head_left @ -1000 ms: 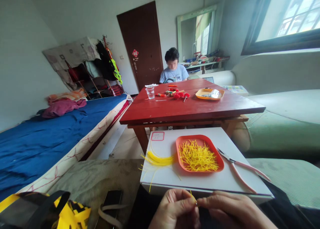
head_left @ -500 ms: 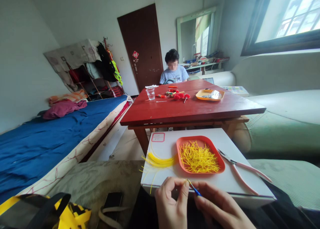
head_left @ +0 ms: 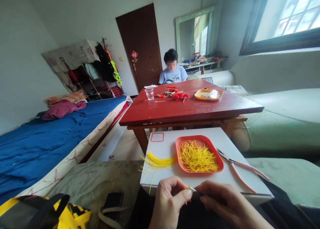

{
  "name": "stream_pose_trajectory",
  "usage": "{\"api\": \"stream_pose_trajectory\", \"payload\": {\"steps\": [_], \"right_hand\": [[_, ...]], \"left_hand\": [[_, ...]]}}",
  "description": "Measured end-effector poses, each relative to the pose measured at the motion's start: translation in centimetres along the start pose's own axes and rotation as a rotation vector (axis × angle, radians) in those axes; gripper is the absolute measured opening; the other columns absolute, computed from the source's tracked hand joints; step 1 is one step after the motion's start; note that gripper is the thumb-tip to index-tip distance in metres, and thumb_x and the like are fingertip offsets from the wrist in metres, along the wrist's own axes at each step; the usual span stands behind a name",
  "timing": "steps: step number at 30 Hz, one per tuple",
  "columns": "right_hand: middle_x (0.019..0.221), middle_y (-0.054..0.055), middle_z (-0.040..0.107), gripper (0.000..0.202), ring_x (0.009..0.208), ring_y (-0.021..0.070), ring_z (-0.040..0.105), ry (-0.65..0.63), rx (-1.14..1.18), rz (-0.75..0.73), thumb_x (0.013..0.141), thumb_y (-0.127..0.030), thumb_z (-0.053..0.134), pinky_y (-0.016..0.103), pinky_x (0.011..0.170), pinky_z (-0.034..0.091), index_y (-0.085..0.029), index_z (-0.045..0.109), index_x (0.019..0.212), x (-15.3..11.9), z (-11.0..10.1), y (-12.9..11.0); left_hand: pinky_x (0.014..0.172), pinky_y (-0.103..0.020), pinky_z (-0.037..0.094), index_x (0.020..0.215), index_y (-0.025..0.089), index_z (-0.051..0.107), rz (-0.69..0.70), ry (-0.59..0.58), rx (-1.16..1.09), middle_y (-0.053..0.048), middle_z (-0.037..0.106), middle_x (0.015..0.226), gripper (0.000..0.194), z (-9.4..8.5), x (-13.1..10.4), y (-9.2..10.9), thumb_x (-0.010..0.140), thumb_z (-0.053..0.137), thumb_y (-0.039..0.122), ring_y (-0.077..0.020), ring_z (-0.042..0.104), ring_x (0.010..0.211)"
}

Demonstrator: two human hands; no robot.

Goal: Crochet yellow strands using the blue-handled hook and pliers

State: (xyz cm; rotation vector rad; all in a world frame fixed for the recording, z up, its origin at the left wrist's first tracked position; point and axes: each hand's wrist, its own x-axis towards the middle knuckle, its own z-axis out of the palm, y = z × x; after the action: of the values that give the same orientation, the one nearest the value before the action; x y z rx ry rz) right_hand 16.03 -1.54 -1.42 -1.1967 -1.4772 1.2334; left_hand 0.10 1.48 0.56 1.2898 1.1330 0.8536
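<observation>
Desk: the red desk (head_left: 190, 109) stands beyond the white box, with a person (head_left: 173, 74) seated at its far edge. Toward its far left corner is a clear cup (head_left: 149, 94); a knock there could spill it.
White box: the box (head_left: 165, 177) lies just in front of the black-clad lap, with a red-framed label (head_left: 157, 137) at its far left corner. If the legs shift, it could tilt and slide its load.
Orange-red tray: the tray (head_left: 178, 162) sits right of the box's middle, heaped with short yellow pieces (head_left: 197, 157). A forearm catching the low rim could scatter them.
Hands: both are narrow and meet just in front of the box's near edge. The left hand (head_left: 171, 200) pinches what looks like a tiny yellow bit (head_left: 189, 187); the right hand (head_left: 222, 197) holds a slim tool.
Pliers: the pink-handled pliers (head_left: 233, 161) lie between the tray and the box's right edge, one handle reaching past that edge. A sleeve or wrist could drag them off.
Long yellow strands: the bundle (head_left: 160, 160) lies left of the tray, ends poking over the left edge; a brush could pull some loose.
Slim tool: its metal tip (head_left: 192, 189) is beside the left fingertips; a slip could prick them or drop the bit.
</observation>
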Motion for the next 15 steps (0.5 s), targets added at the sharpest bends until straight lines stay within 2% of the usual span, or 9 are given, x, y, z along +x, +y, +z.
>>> {"api": "stream_pose_trajectory", "payload": {"steps": [5, 11, 15], "right_hand": [[0.07, 0.002, 0.067, 0.018, 0.064, 0.0166, 0.056, -0.021, -0.014, -0.007, 0.078, -0.034, 0.056, 0.026, 0.059, 0.044, -0.019, 0.066, 0.081, 0.1, 0.0, 0.2], [0.066, 0.001, 0.064, 0.015, 0.06, 0.0149, 0.052, -0.034, -0.086, -0.004, 0.077, -0.029, 0.054, 0.025, 0.055, 0.04, -0.019, 0.065, 0.077, 0.0, -0.1, 0.0], [0.068, 0.001, 0.064, 0.016, 0.063, 0.016, 0.054, -0.042, -0.104, -0.012, 0.079, -0.029, 0.052, 0.027, 0.058, 0.042, -0.019, 0.064, 0.08, -0.1, -0.1, 0.3]], "left_hand": [[0.053, -0.023, 0.033, 0.049, 0.016, 0.055, -0.015, -0.003, -0.031, 0.003, 0.051, 0.045, 0.013, 0.0, 0.0, 0.1, 0.059, 0.06, 0.023, -0.0113, 0.043, 0.047], [0.053, -0.024, 0.033, 0.05, 0.015, 0.055, -0.097, -0.085, -0.137, 0.003, 0.051, 0.045, 0.009, -0.1, 0.0, 1.0, 0.058, 0.057, 0.017, -0.0106, 0.042, 0.047], [0.053, -0.023, 0.033, 0.049, 0.015, 0.054, -0.11, -0.067, -0.18, 0.003, 0.05, 0.044, 0.009, 0.1, -0.1, 1.2, 0.057, 0.057, 0.017, -0.0102, 0.042, 0.046]]}}
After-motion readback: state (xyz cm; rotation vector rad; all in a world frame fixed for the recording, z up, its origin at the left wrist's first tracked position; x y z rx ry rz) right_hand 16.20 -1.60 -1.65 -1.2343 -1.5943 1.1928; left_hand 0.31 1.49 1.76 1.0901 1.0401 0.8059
